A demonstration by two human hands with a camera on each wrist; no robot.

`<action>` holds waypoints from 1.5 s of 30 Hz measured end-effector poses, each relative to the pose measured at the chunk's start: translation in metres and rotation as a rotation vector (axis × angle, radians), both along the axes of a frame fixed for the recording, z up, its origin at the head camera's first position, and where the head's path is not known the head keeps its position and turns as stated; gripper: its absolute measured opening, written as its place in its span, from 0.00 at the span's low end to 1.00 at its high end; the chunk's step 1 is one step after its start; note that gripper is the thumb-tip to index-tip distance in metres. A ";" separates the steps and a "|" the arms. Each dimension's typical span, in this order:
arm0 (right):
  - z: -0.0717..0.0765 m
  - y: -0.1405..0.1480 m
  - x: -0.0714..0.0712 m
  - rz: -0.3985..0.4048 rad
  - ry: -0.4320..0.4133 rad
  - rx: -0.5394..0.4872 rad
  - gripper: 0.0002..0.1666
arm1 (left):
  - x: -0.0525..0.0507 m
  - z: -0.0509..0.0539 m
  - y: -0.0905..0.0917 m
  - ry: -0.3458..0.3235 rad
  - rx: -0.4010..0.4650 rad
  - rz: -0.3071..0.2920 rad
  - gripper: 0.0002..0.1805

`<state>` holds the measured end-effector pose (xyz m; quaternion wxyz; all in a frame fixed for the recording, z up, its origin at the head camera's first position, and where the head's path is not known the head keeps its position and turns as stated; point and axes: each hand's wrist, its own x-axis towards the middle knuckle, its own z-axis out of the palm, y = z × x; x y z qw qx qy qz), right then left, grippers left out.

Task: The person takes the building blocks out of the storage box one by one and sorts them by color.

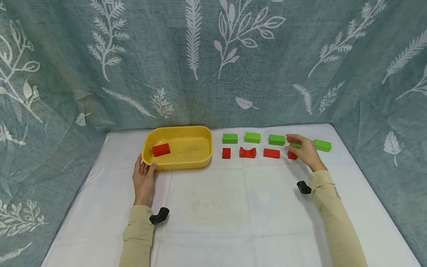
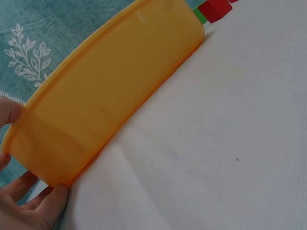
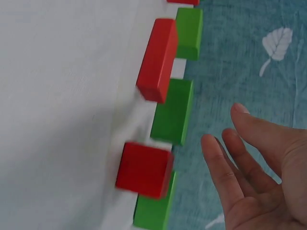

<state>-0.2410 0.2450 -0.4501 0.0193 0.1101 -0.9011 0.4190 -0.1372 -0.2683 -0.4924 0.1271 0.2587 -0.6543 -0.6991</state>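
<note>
My left hand (image 1: 144, 183) grips the near left corner of a yellow plastic tray (image 1: 180, 165), thumb at the rim. In the left wrist view, fingers (image 2: 53, 203) touch the outer wall near its base. A red rectangular block (image 1: 161, 150) lies inside the tray. At the right, my right hand (image 1: 307, 154) hovers with fingers apart and nothing between them. Below it are a red block (image 1: 292, 155) and a partly hidden green block (image 1: 295, 144). The right wrist view shows that red block (image 3: 143, 170) apart from the fingertips.
Right of the tray, a front row holds a small red block (image 1: 226, 153), a notched red block (image 1: 248, 154) and a red rectangular block (image 1: 271, 153). Several green blocks (image 1: 252, 137) form the row behind. A patterned curtain (image 1: 207, 100) hangs along the white table's (image 1: 217, 207) back edge.
</note>
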 end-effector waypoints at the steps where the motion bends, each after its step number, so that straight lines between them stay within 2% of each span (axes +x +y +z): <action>1: 0.001 -0.004 -0.001 0.007 0.003 -0.004 0.28 | 0.000 0.000 0.000 -0.001 0.004 0.002 0.40; 6: 0.007 -0.032 -0.008 0.050 -0.029 -0.048 0.30 | 0.000 0.002 0.000 0.000 0.015 -0.003 0.40; 12: 0.010 -0.077 -0.016 0.148 -0.009 -0.107 0.30 | 0.002 0.003 0.000 -0.009 0.010 0.005 0.39; 25: 0.020 -0.177 -0.015 0.365 -0.011 -0.221 0.29 | 0.005 0.000 0.000 0.008 0.011 -0.003 0.39; 31: 0.024 -0.214 -0.011 0.426 0.004 -0.204 0.28 | 0.005 -0.001 0.001 0.016 0.042 -0.004 0.39; 37: 0.024 -0.244 -0.010 0.505 0.005 -0.198 0.26 | 0.003 0.000 0.001 0.002 0.029 -0.006 0.39; 41: 0.019 -0.263 -0.014 0.528 -0.010 -0.172 0.27 | 0.003 0.000 0.000 0.012 0.011 -0.008 0.39; 45: 0.010 -0.284 -0.019 0.554 -0.056 -0.145 0.27 | 0.005 -0.001 -0.001 -0.009 -0.009 -0.003 0.39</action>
